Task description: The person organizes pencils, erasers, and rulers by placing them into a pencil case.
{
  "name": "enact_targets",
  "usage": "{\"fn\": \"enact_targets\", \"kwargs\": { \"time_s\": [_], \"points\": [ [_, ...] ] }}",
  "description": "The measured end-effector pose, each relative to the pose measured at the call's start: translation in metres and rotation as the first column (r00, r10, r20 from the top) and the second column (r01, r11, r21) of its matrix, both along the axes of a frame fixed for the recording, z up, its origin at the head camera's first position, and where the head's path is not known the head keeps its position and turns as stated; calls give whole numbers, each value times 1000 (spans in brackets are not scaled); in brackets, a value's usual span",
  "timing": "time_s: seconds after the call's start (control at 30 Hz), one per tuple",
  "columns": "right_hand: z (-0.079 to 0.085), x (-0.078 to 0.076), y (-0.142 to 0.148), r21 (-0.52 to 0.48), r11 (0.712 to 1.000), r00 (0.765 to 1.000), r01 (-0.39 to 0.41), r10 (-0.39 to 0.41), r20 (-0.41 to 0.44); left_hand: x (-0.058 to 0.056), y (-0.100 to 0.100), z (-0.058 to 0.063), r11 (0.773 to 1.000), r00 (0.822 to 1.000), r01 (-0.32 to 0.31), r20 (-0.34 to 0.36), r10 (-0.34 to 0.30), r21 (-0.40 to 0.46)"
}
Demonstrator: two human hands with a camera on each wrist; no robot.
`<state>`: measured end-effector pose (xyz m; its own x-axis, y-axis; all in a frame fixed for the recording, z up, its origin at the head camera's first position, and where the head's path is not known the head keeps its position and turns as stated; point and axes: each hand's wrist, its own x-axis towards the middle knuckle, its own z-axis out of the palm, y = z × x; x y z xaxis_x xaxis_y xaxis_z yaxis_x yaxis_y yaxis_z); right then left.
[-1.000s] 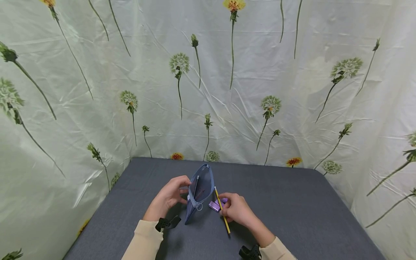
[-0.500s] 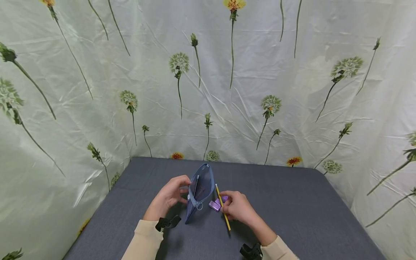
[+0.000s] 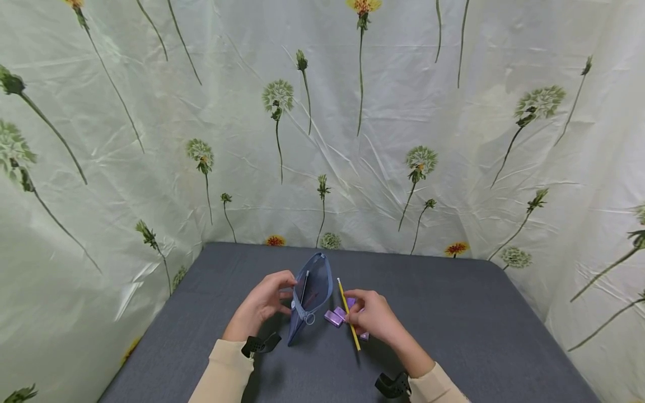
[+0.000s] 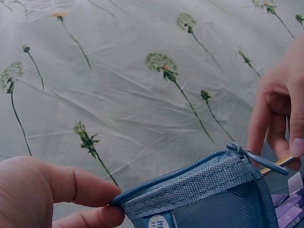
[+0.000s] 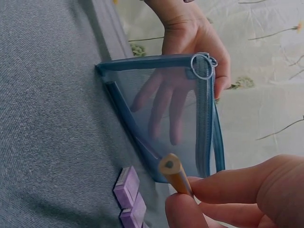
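1 slim, white-ended yellow pencil [image 3: 355, 336]

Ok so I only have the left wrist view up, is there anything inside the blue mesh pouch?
Observer: Yes, the head view shows a dark, pencil-like stick inside the blue mesh pouch.
Operator: And the yellow pencil in the right hand, what does its near end look like?
Observer: The right wrist view shows bare wood around a grey core there.
Operator: Do all the purple blocks lie on the pouch side of that pencil?
Observer: No, the head view shows another purple block to the right of the pencil's near end.
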<state>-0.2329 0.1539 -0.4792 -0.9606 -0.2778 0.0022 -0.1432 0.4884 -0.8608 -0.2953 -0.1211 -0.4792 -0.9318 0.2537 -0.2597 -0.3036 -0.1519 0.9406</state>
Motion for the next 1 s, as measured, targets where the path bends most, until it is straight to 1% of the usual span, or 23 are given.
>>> {"fn": "enact_targets", "kwargs": {
  "time_s": [0.4,0.8,1.0],
  "points": [
    [12,0,2,9,1000,1000,19,-19,15,0,0,-3,1000,1000,25,-11,-25,9],
    [23,-2,-1,-23,999,999,27,-26,45,-1,-1,-1,1000,1000,17,-1,-17,3],
    [27,-3,-4,-48,998,999,33,-31,44,-1,-1,0,1000,1000,7,-3,-7,9]
  ]
}}
